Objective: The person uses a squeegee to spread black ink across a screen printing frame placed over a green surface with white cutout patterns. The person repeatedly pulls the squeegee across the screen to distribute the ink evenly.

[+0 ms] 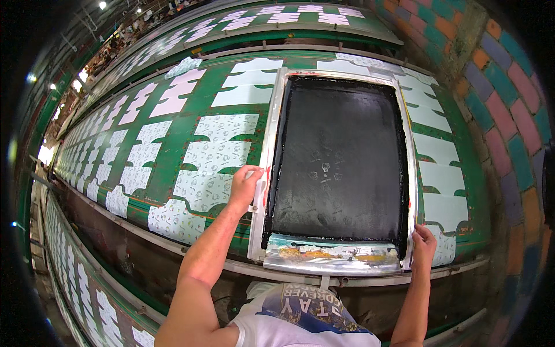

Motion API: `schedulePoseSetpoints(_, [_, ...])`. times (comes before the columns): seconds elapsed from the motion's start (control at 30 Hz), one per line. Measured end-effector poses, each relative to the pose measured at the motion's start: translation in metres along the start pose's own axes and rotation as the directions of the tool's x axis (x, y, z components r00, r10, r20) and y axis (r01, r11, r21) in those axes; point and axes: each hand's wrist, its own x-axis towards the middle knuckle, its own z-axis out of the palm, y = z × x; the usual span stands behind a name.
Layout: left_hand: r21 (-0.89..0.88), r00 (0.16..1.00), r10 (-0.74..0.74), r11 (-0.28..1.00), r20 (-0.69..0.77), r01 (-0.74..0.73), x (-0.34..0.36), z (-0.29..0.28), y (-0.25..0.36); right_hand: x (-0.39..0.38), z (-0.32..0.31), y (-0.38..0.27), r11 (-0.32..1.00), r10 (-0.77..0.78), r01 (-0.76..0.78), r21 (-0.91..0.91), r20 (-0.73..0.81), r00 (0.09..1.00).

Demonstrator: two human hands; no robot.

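A large screen-printing frame [411, 168] with pale metal rails lies over the green table in front of me. Its mesh [341, 127] is coated black, with small faint drawings showing near the middle. Across the near end sits a wide metal squeegee-like bar [332, 263], smeared with white and yellow-brown ink. My left hand [245, 184] is closed round a light handle-like piece on the left rail. At the near right corner, my right hand [424, 246] grips the right rail with bent fingers. Printed white cut fabric pieces [214, 156] lie flat left of the frame.
The long green table [188, 124] carries rows of white and pinkish pieces toward the far left. Plain pale pieces [442, 179] lie right of the frame. Another table [277, 26] runs behind, and one more [75, 272] at lower left. A painted brick wall [509, 115] stands on the right.
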Motion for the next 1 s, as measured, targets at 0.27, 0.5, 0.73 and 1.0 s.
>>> schedulePoseSetpoints(0.27, [-0.038,0.996,-0.088,0.995,-0.007,0.088,-0.009,0.013,-0.013,0.006,-0.015,0.013,1.0,0.012,-0.012,0.014,0.026,1.0])
schedulePoseSetpoints(0.5, [0.066,1.0,0.011,0.998,-0.017,-0.01,-0.021,0.02,0.001,0.018,-0.032,0.036,0.996,0.063,-0.068,0.053,0.09,0.994])
schedulePoseSetpoints(0.73, [0.187,0.997,-0.072,0.979,-0.033,0.077,-0.018,0.024,-0.002,0.003,-0.032,0.031,0.999,-0.004,0.008,-0.034,0.139,0.99])
schedulePoseSetpoints(1.0, [0.248,0.997,-0.072,0.966,-0.039,0.08,-0.014,0.029,-0.011,-0.003,-0.025,0.04,0.967,-0.045,0.085,-0.239,0.169,0.985])
